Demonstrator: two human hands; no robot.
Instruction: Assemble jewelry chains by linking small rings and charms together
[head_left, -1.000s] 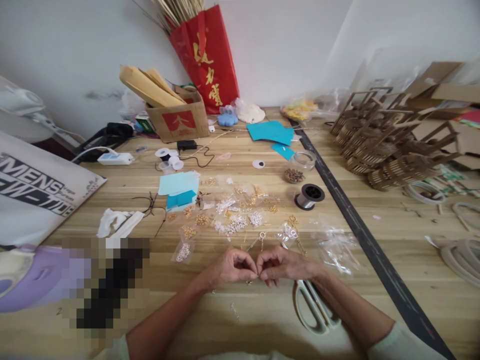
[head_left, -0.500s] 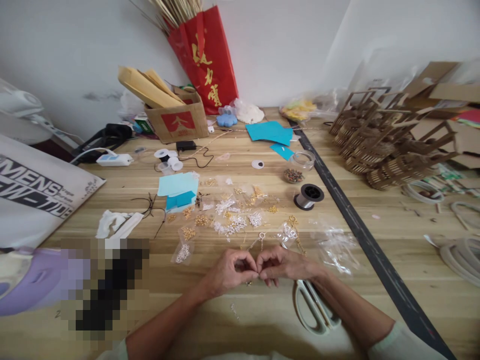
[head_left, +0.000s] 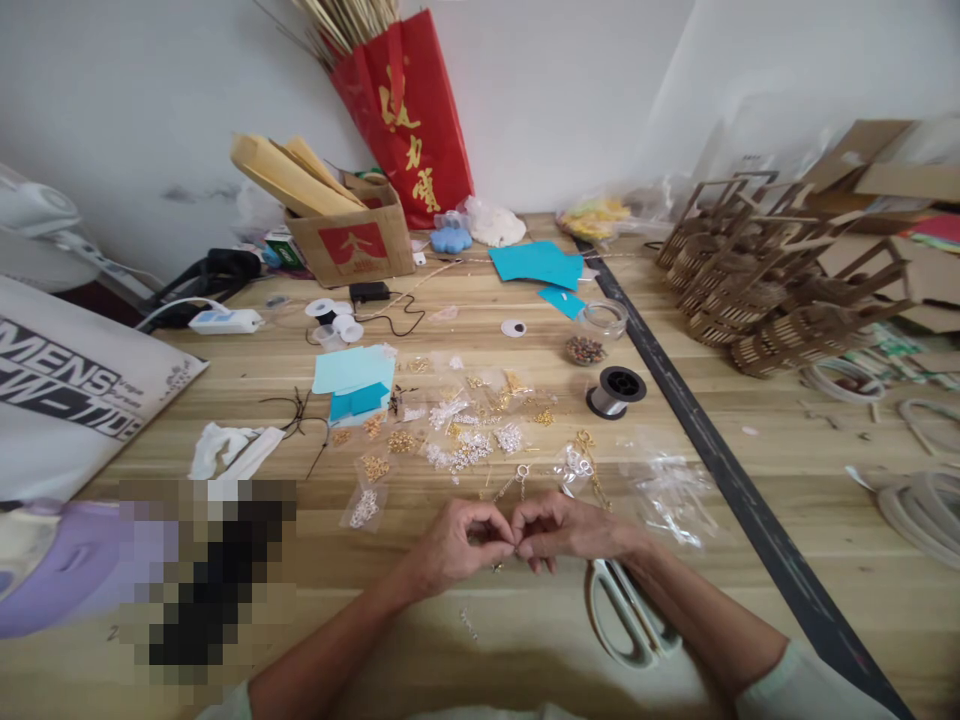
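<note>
My left hand [head_left: 466,538] and my right hand [head_left: 564,530] meet at the fingertips over the table, thumbs and forefingers pinched together. A thin silver chain [head_left: 510,487] with a ring clasp [head_left: 523,471] lies just beyond them and runs in under the fingers of both. Whatever tiny part sits right between the fingertips is hidden. Below my left fingers a small dangling bit [head_left: 497,567] shows. Scissors with pale green handles [head_left: 626,620] lie partly under my right wrist. A short piece of silver chain [head_left: 468,624] rests on the table nearer to me.
Small bags of silver and gold findings [head_left: 469,445] spread beyond my hands. A wire spool [head_left: 616,392], a jar of beads [head_left: 586,349] and clear plastic bags [head_left: 671,495] are to the right. Blue cards [head_left: 354,370] lie left; woven baskets [head_left: 757,290] stand at the far right.
Both hands keep the same pinched pose at the same spot. The view has shifted very slightly; nothing on the table has visibly moved.
</note>
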